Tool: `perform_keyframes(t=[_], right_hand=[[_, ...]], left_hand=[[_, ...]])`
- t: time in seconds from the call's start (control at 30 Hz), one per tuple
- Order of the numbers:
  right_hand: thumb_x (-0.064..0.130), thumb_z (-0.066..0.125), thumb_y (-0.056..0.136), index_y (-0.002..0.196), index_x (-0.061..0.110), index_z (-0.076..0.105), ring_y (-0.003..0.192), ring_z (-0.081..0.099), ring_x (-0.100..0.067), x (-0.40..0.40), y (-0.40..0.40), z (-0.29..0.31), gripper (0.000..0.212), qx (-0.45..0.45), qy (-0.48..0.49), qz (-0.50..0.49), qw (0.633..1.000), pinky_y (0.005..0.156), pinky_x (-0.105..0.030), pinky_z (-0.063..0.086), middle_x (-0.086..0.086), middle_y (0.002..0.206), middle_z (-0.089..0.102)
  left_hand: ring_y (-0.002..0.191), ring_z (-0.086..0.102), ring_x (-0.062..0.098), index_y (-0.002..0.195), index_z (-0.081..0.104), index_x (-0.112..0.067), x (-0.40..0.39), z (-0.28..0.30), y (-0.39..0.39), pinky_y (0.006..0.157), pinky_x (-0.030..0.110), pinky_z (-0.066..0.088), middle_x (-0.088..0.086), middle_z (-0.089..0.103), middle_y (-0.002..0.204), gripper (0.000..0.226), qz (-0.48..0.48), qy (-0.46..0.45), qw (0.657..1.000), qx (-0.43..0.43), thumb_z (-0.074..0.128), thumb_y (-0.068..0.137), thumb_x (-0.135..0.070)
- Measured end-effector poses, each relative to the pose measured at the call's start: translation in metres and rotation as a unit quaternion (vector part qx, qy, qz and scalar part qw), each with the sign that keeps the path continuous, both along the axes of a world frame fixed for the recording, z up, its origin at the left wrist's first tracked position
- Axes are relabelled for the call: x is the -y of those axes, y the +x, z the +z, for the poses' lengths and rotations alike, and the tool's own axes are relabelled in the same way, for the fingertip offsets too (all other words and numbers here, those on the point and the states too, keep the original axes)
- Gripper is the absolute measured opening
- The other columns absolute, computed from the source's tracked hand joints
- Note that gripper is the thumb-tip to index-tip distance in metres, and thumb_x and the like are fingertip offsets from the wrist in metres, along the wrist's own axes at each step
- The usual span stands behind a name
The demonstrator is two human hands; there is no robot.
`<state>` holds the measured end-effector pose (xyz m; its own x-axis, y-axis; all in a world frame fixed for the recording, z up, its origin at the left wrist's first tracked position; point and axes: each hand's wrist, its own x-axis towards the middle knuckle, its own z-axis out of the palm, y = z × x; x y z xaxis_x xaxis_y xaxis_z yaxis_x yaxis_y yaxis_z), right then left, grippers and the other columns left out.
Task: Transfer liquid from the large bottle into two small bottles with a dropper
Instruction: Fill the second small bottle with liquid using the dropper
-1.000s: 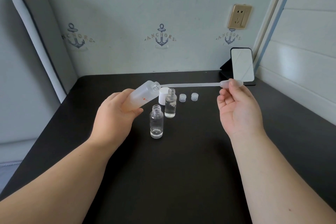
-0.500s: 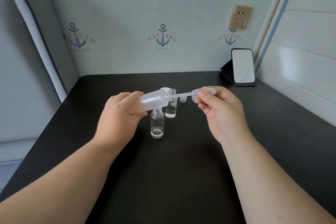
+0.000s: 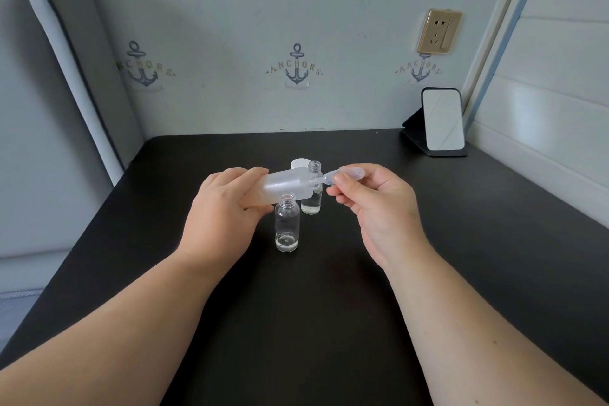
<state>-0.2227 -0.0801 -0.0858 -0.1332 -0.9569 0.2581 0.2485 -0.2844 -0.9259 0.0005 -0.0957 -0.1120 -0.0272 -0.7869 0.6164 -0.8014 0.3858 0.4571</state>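
The left hand [image 3: 224,208] sits at centre-left of the frame; its grip is closed round the base end of the large bottle [image 3: 286,183], fingers over the top and thumb beneath; the frosted bottle lies nearly horizontal above the worktop [image 3: 329,323], with its open neck pointing toward the right of the frame.

The right hand [image 3: 379,204] sits at centre-right; its grip pinches the bulb of the dropper [image 3: 342,174] between thumb and fingertips; the dropper's stem enters the neck of the large bottle, and most of the stem is hidden inside the frosted wall; whether the bulb is squeezed cannot be told.

Two small bottles stand upright and uncapped on the worktop at frame centre; the near small bottle [image 3: 287,227] stands directly below the large bottle's body and holds a shallow layer of clear liquid; the far small bottle [image 3: 312,198] stands behind the large bottle's neck, partly hidden by it, with clear liquid visible at its bottom; the two stand near each other without touching.

A white cap [image 3: 300,163] shows just behind the large bottle, beside the far small bottle's neck.

At upper right of the frame, a small mirror on a dark stand [image 3: 441,122] rests at the worktop's rear edge; a gold wall socket [image 3: 440,31] is mounted above it; anchor motifs [image 3: 296,66] mark the wall.
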Motion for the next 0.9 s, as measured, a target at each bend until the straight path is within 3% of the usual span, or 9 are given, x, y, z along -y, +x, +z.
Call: perform_keyframes(t=[0.37,0.63,0.77,0.9], right_hand=[[0.0,0.071,0.09,0.095,0.006,0.074,0.081,0.073,-0.021,0.0,-0.006,0.001,0.008,0.017,0.016,0.003,1.0,0.072,-0.024,0.055,-0.017,0.097,0.077],[0.007,0.074,0.088,0.087,0.016,0.08,0.081,0.073,-0.021,0.0,-0.013,0.002,0.011,0.064,0.012,0.016,0.998,0.071,-0.024,0.056,-0.012,0.094,0.077],[0.016,0.077,0.08,0.092,0.01,0.077,0.081,0.073,-0.021,0.002,-0.017,0.002,0.013,0.092,0.025,0.015,0.995,0.072,-0.024,0.056,-0.011,0.094,0.077],[0.011,0.069,0.09,0.096,0.002,0.07,0.08,0.072,-0.019,0.003,-0.022,0.002,0.01,0.1,0.022,0.019,0.995,0.073,-0.024,0.056,-0.01,0.094,0.076]], left_hand=[[0.113,0.049,0.022,0.128,0.066,-0.028,0.001,-0.001,0.001,0.093,0.031,0.036,-0.016,0.059,0.114,0.05,0.0,0.004,1.0,-0.002,0.082,0.082,-0.02],[0.113,0.049,0.021,0.129,0.065,-0.028,0.001,-0.001,0.002,0.092,0.029,0.034,-0.022,0.051,0.111,0.05,0.003,0.008,1.0,-0.002,0.082,0.082,-0.02],[0.114,0.048,0.02,0.129,0.065,-0.028,0.0,-0.001,0.003,0.092,0.028,0.033,-0.021,0.052,0.111,0.05,0.004,0.015,1.0,-0.008,0.082,0.082,-0.02],[0.115,0.048,0.022,0.13,0.065,-0.027,0.0,0.0,0.004,0.094,0.029,0.034,-0.013,0.061,0.117,0.051,0.013,0.022,1.0,-0.012,0.082,0.082,-0.02]])
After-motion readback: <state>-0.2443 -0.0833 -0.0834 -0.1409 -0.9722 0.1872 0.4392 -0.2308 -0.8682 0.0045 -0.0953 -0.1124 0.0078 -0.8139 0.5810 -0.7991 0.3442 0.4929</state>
